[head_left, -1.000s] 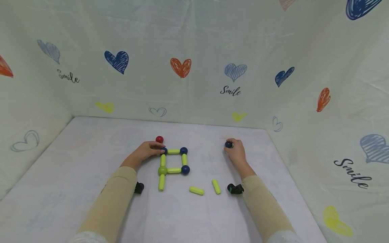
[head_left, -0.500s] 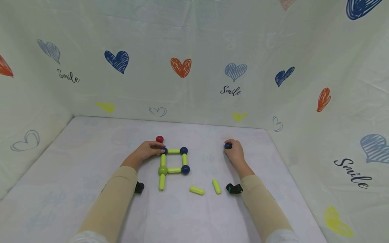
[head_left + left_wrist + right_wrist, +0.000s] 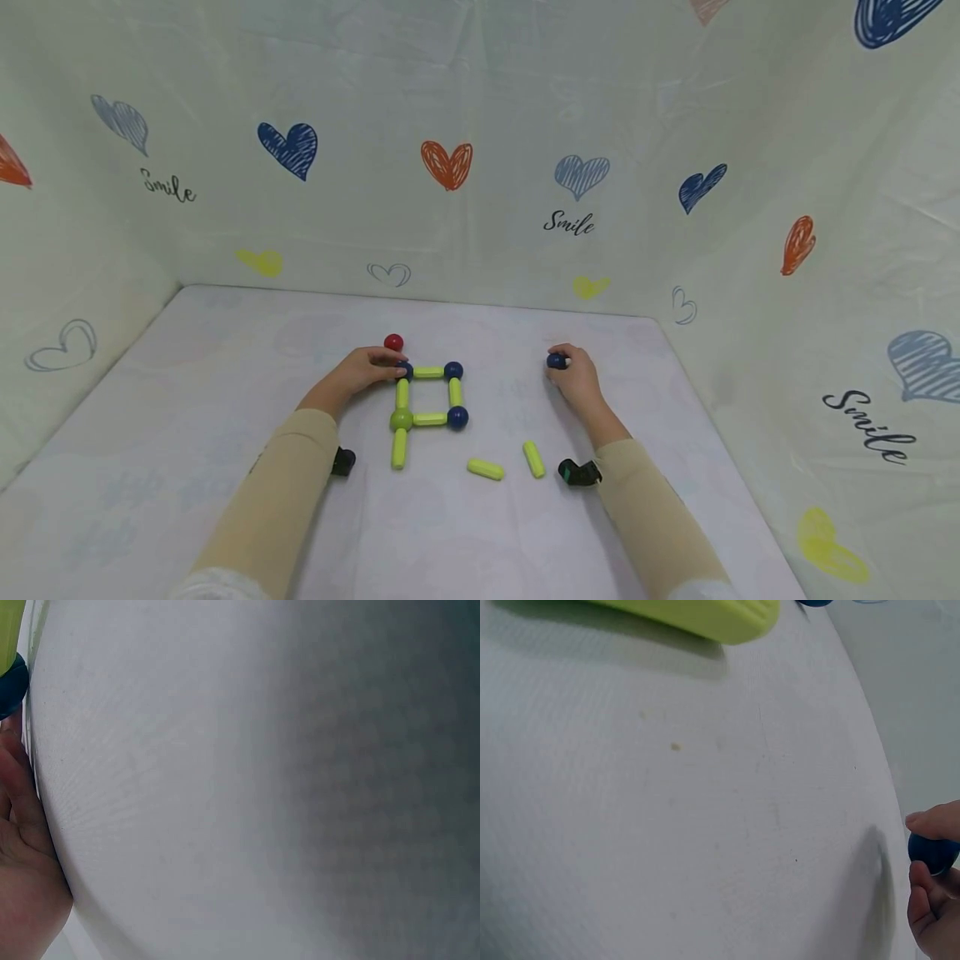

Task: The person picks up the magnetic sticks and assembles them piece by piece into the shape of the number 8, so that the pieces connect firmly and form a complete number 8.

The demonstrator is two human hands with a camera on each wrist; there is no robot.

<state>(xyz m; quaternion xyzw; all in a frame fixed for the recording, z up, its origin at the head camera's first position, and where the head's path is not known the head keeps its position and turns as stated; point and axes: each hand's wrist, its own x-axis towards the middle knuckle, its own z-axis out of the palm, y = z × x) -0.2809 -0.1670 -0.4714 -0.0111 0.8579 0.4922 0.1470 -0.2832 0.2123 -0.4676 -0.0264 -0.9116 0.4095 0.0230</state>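
Note:
My left hand (image 3: 354,377) grips the dark blue ball (image 3: 407,368) at the far left corner of a square of yellow-green rods (image 3: 429,372) and balls. Blue balls also form the far right corner (image 3: 453,371) and near right corner (image 3: 457,417); a green ball (image 3: 402,419) forms the near left one. From that green ball another rod (image 3: 399,450) points toward me. Off to the right, my right hand (image 3: 579,379) pinches a separate blue ball (image 3: 557,361) between thumb and fingers, as the right wrist view shows with the same ball (image 3: 930,855).
A red ball (image 3: 393,342) lies just beyond my left hand. Two loose yellow-green rods, a left one (image 3: 485,469) and a right one (image 3: 533,459), rest nearer me between the arms. Behind the white table (image 3: 465,542) hangs a heart-printed sheet (image 3: 495,267).
My right hand has shifted slightly left and a little toward me with its blue ball. The left hand and the square of rods stay in place.

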